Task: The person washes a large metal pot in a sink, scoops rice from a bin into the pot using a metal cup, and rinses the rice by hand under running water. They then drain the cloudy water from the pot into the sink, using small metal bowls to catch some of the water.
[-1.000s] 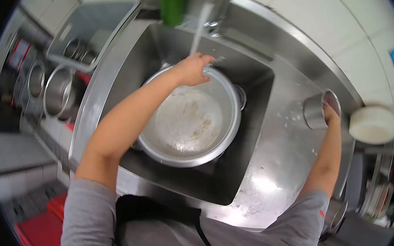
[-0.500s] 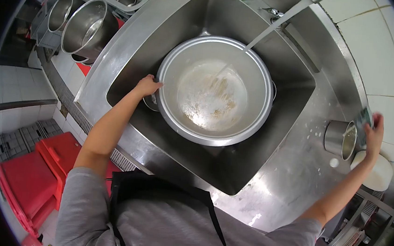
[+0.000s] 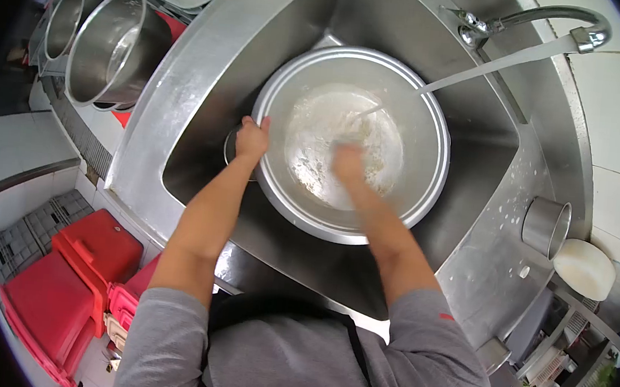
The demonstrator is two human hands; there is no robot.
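A large round metal pot (image 3: 274, 183) sits in the steel sink, with cloudy water and brownish residue on its bottom. Water from the faucet (image 3: 592, 40) streams into it. My left hand (image 3: 252, 140) is closed on the pot's left rim. Inside the pot, my right hand (image 3: 347, 161) is down at the bottom, smeared by motion; a greyish thing shows at its fingers, too blurred to make out fully.
Steel pots (image 3: 105, 46) stand at the upper left beside a grey tub (image 3: 209, 0). On the right counter are a steel container (image 3: 545, 225) and a white round object (image 3: 585, 269). Red bins (image 3: 51, 281) stand at the lower left.
My right hand has moved from the steel container at the right into the pot. My left hand stays at the rim, its grip shifted slightly. The view has shifted, showing more of the faucet.
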